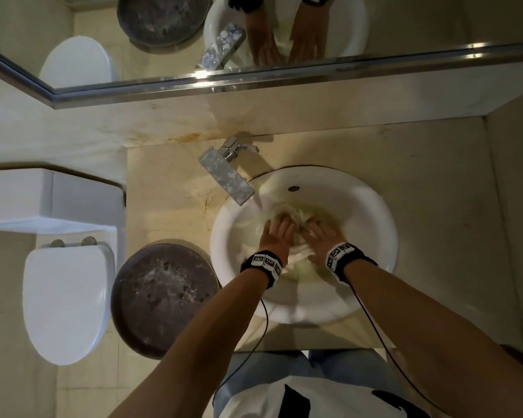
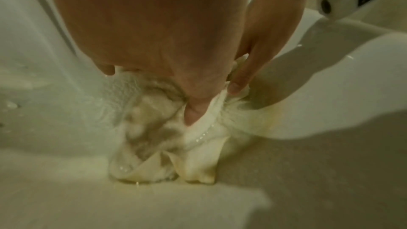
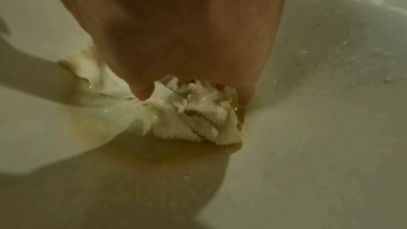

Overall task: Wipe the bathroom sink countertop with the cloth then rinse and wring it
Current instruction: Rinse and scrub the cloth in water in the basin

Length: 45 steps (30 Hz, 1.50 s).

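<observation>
A wet, pale cloth (image 1: 287, 211) lies bunched at the bottom of the white round sink (image 1: 375, 206). My left hand (image 1: 280, 229) grips its left part with curled fingers, and the thumb (image 2: 193, 111) is tucked into a fold. My right hand (image 1: 320, 233) digs its fingertips (image 3: 143, 91) into the right part of the cloth (image 3: 193, 119). Both hands sit side by side over the drain, which is hidden. Water seems to splash on the cloth (image 2: 198, 145) by the left hand (image 2: 154, 41). Yellowish water pools around it.
A square chrome faucet (image 1: 227, 176) reaches over the sink's far-left rim. The beige stone countertop (image 1: 420, 176) surrounds the sink. A dark round basin (image 1: 163, 300) stands left of it, and a white toilet (image 1: 67, 300) further left. A mirror (image 1: 254, 40) hangs behind.
</observation>
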Motion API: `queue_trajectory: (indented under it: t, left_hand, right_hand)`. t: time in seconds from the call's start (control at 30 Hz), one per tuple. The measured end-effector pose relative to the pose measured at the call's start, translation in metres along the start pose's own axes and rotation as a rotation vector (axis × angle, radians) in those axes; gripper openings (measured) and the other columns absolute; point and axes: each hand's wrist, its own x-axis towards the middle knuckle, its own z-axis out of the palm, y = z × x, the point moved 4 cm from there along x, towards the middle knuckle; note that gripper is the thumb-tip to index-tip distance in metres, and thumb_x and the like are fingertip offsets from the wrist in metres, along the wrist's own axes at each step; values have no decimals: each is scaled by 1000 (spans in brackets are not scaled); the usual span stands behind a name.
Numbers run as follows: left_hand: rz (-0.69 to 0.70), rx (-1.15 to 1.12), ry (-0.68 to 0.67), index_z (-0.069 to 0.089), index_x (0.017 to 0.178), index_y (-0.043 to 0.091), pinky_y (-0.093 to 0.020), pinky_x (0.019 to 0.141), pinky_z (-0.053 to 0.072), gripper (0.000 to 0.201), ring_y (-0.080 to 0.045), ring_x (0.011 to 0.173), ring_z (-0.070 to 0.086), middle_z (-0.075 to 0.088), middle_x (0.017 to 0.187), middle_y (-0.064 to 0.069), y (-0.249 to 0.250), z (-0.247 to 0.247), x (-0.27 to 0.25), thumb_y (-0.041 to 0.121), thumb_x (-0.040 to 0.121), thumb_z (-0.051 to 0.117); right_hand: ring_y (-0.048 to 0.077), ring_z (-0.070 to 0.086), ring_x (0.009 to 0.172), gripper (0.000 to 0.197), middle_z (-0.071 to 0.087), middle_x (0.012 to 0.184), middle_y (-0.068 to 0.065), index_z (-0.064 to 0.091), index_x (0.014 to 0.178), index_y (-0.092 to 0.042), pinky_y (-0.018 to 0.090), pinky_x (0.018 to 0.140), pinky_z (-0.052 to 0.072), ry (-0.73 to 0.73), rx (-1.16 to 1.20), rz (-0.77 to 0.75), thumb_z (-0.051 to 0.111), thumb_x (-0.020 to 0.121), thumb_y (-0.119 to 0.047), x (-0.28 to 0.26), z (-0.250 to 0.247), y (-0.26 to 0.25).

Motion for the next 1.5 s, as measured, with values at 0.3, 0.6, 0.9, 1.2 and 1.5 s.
queue_trajectory:
  t: [0.3,0.6,0.9,1.2,1.5]
  left_hand:
    - [273,156,18,31,155,19,-42,120,16,67,-27,151,12,14,165,-8,13,-16,-3,33,94,54]
    - [93,-174,-59,37,146,12,-39,98,44,57,-26,129,44,31,154,-8,-7,-10,-4,19,92,53]
    - [33,-323,-17,16,154,22,-39,93,47,84,-28,114,56,38,147,-3,4,-10,-3,8,84,61]
    - [-170,-537,104,35,140,10,-38,88,50,51,-31,116,52,46,135,-8,-5,-15,5,9,93,55]
    - [-231,-792,-193,56,126,10,-39,93,52,37,-32,113,60,57,131,-14,-16,-2,1,17,90,61]
  right_hand:
    - [28,9,150,71,0,165,4,15,158,-36,48,111,35,29,-205,-18,49,96,-47,-4,-10,4]
    - [30,28,144,39,19,163,12,59,134,-14,46,110,35,36,-170,-49,58,97,-25,-7,-23,-24]
    - [25,62,116,62,53,141,4,37,146,-17,40,92,52,22,123,48,62,91,-7,2,-25,-17]
    - [38,56,124,80,42,152,15,12,158,-19,45,96,52,66,272,19,54,93,-1,1,-42,-10]
    - [28,69,105,29,70,115,10,66,121,-10,34,90,55,20,-27,34,59,94,-6,-4,-51,-11]
